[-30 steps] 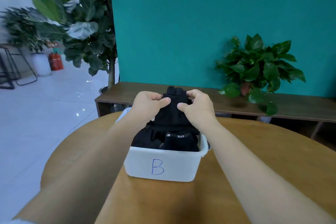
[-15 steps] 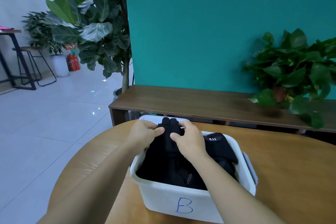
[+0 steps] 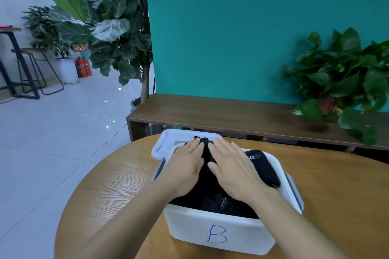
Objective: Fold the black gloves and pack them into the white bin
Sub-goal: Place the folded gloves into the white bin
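Nearest the person: white bin (image 3: 219, 231), marked "B" in blue on its front wall, standing on the round wooden table (image 3: 117, 185). Both forearms reach in over the near rim.

Black gloves (image 3: 212, 197) lie inside the bin, heaped close to rim level. One glove with a small white label (image 3: 262, 166) sits against the right wall. Dark fingertips of the top glove (image 3: 203, 140) poke out beyond the person's fingers, at the far rim.

Left hand (image 3: 185, 166): flat, fingers straight and together, palm down on the pile, gripping nothing. Right hand (image 3: 229, 164): likewise flat, pressing down just beside the left.

Change: half a second ago both hands pinched the top glove between thumb and fingers, lowering it in. Now the pinch is released and both palms are spread on top. Reading: glove has been placed; this is the tamping step, flattening the stack so it sits below the rim.

Behind the bin: a white lid (image 3: 166, 143), touching or just beside the far wall; I cannot tell which.

Farther: low wooden bench (image 3: 221, 115) along the teal wall, leafy plant (image 3: 345, 82) on its right end, taller plant (image 3: 109, 23) at left.

No loose gloves visible on the table, so packing looks near complete.
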{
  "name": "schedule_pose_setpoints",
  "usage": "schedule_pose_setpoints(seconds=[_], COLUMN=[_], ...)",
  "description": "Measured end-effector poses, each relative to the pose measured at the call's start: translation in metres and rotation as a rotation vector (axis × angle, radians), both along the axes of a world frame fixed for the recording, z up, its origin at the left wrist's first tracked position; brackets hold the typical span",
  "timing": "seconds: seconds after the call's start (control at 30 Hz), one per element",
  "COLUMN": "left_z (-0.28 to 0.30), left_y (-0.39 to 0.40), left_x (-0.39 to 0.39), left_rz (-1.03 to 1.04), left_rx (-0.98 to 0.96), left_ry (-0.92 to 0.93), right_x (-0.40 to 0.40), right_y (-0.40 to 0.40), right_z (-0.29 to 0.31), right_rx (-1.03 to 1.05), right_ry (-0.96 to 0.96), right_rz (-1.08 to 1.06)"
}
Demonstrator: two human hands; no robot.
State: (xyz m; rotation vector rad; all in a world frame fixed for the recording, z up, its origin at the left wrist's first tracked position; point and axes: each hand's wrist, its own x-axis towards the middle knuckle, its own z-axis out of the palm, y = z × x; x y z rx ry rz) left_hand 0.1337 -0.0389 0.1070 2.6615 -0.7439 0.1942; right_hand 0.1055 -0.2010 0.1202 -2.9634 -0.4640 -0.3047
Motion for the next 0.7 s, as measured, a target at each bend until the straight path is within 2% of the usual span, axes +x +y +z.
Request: schedule_pose_setpoints(seconds=[0.1,0.27,0.47,0.7], left_z=[-0.007,-0.015,-0.026,-0.027], left_y=[-0.002,-0.004,-0.006,-0.007], left_x=[0.002,0.004,-0.002,-0.003], left_rz=[0.009,0.045,0.064,0.054], left_rx=[0.183,0.324,0.38,0.379], left_ry=[0.078,0.163,0.199,0.225], right_x=[0.003,0.005,0.006,0.005], right_y=[-0.005,-0.004,-0.004,-0.006], right_z=[-0.01,-0.015,-0.025,-0.027], right_rx=[-0.114,-0.2,-0.274,-0.27], right_ry=[0.124,0.234,0.271,0.289], right_rz=[0.038,0.042,0.053,0.05])
